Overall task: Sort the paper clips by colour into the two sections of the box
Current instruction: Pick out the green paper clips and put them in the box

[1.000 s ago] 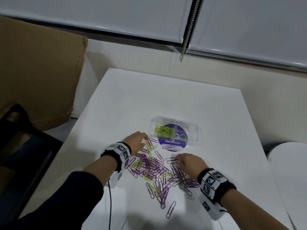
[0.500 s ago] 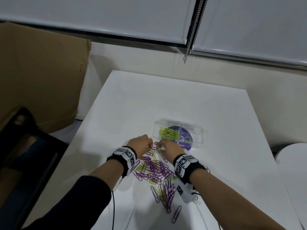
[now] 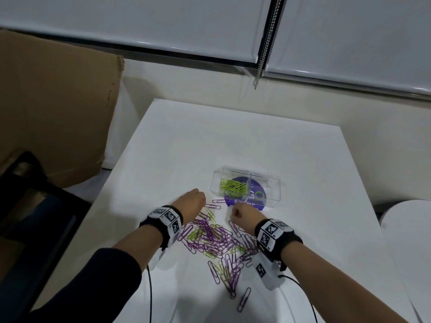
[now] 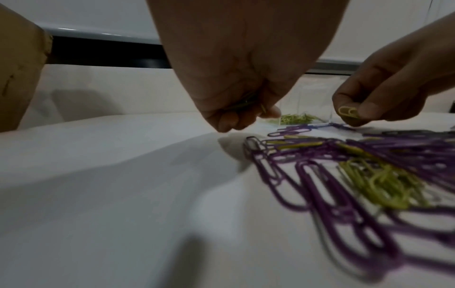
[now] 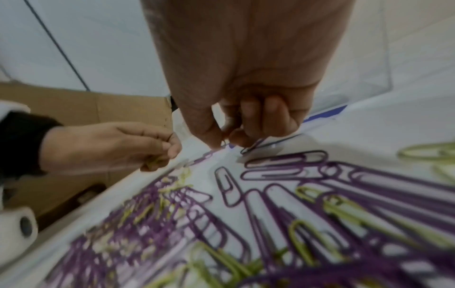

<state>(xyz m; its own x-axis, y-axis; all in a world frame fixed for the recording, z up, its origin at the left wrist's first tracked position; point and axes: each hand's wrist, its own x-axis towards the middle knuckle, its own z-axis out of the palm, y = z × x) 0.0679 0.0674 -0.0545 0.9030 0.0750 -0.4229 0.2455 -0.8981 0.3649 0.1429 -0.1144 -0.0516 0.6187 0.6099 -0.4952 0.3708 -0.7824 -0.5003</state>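
Beside the box (image 3: 247, 186), right hand (image 4: 384, 91) apparently pinching green clip (image 4: 347, 112)

Blk wristbands (image 3: 163, 226) w/ tag markers (both wrists), dark sleeve (image 3: 98, 283)

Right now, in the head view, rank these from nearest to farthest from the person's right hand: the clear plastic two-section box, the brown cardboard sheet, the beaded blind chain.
From the right hand:
1. Clear plastic two-section box, just beyond the hand on the white table.
2. Beaded blind chain, hanging past the table's far edge.
3. Brown cardboard sheet, far off to the left, beside the table.
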